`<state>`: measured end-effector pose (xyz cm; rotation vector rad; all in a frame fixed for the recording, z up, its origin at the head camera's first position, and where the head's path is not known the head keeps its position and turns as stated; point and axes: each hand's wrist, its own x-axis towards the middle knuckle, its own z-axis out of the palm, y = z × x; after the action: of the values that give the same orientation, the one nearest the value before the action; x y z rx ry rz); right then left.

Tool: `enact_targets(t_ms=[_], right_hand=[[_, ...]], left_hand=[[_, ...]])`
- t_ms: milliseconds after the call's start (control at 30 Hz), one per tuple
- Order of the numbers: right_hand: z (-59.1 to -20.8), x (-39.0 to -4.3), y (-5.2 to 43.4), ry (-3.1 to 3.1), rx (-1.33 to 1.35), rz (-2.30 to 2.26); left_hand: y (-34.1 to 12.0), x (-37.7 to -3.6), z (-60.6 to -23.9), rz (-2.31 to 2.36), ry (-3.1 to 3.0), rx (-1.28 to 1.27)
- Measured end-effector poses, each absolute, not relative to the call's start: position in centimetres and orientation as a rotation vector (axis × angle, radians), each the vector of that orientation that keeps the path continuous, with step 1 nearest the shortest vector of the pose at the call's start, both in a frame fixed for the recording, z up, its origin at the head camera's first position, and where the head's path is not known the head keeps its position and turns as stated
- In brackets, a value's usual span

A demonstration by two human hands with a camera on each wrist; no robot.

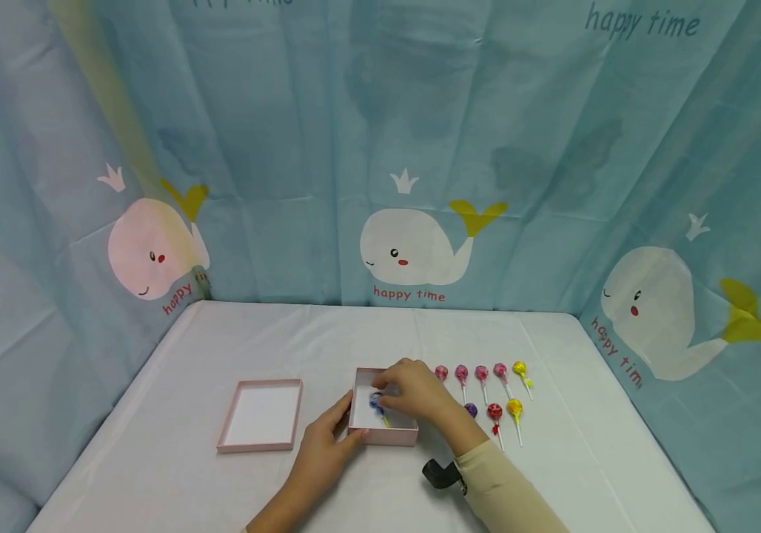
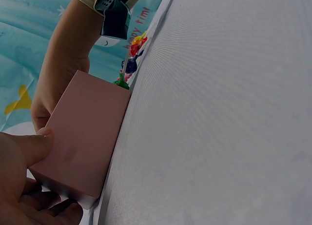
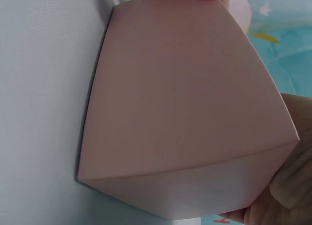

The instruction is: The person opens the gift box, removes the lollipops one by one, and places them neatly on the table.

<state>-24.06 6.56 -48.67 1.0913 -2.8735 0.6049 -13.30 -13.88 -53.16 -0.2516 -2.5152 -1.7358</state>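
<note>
An open pink box (image 1: 390,437) with a white inside stands on the table. My left hand (image 1: 323,444) grips its left side, the thumb at the front corner, as the left wrist view also shows. My right hand (image 1: 414,389) reaches down into the box over the right wall. Inside, a blue lollipop (image 1: 375,402) with a yellowish stick is right at the right thumb and forefinger tips; I cannot tell whether they pinch it. In the right wrist view the box's pink wall (image 3: 180,88) hides the fingers and the inside.
A shallow pink lid (image 1: 259,448) lies left of the box. Right of it, lollipops lie in two rows: several pink ones (image 1: 462,372), purple (image 1: 471,409), red (image 1: 494,410) and yellow (image 1: 515,408). A green lollipop (image 2: 122,82) shows beside the box. Whale-print curtains (image 1: 287,148) surround the table.
</note>
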Motion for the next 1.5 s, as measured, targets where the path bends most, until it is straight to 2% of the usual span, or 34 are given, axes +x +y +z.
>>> enact_targets(t_ms=[767,1500], right_hand=[[-49.7,-23.9,5.3,-2.896,0.937,0.496],[-49.0,-24.3,6.2,-2.784,0.947,0.821]], left_hand=[[-13.8,-13.3,-53.3,-1.72,-2.514,-0.25],[-13.8,-13.4,-53.3,-1.727,-2.5,-0.24]])
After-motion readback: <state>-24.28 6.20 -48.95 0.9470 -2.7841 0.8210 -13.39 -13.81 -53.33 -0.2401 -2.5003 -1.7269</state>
